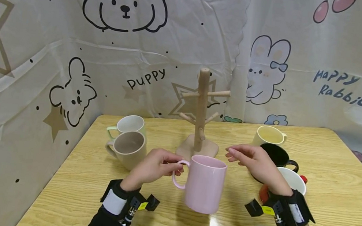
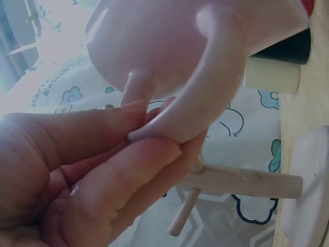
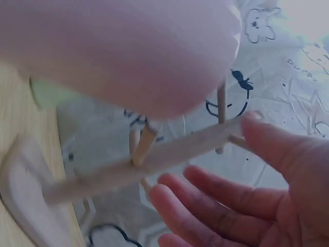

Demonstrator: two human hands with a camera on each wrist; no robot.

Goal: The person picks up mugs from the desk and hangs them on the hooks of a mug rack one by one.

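A pink mug (image 1: 205, 185) hangs upright in front of the wooden mug tree (image 1: 201, 111), its handle turned to the left. My left hand (image 1: 159, 166) pinches that handle between thumb and fingers; the left wrist view shows the handle (image 2: 205, 87) close up with the fingertips around it. To the right of the mug, my right hand (image 1: 255, 163) is in the air with loosely bent fingers and nothing in them. In the right wrist view its fingers (image 3: 221, 200) are spread apart, below the pink mug (image 3: 128, 56) and near the mug tree's post (image 3: 180, 149).
At the left stand a beige mug (image 1: 128, 148) and, behind it, a pale green-handled mug (image 1: 131, 124). On the right are a yellow mug (image 1: 269, 135), a black mug (image 1: 276, 154) and a white mug (image 1: 293, 180) with red parts, partly behind the right forearm. A printed cloth (image 1: 174, 49) hangs behind the table.
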